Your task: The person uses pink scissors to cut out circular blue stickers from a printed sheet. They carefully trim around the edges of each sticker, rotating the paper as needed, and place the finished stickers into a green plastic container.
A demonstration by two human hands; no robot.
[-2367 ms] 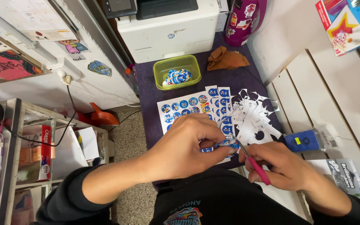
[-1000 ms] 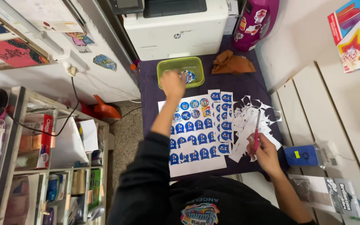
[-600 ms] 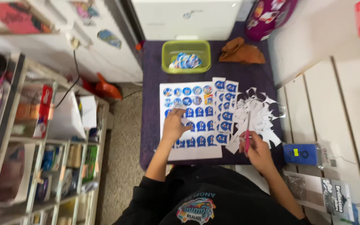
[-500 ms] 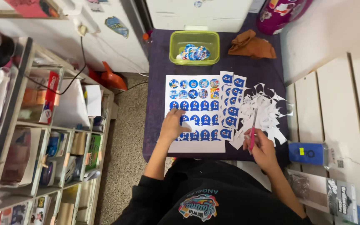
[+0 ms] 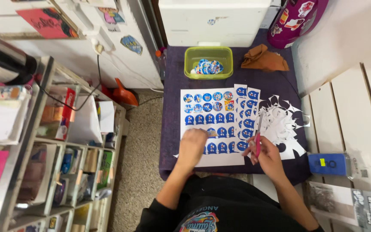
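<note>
Scissors [image 5: 257,139] in the right hand [image 5: 268,157] closed grip could snag loose offcuts [image 5: 280,124] near the counter's right edge; left hand [image 5: 191,146] lies flat, holding nothing, on the sticker sheet [image 5: 209,122] near its front edge, which may slide.

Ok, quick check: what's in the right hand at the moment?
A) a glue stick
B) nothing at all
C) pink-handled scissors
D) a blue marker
C: the right hand grips pink-handled scissors, blades pointing up over the cut strips beside the white scraps, while the left hand rests on the sticker sheet.
</note>
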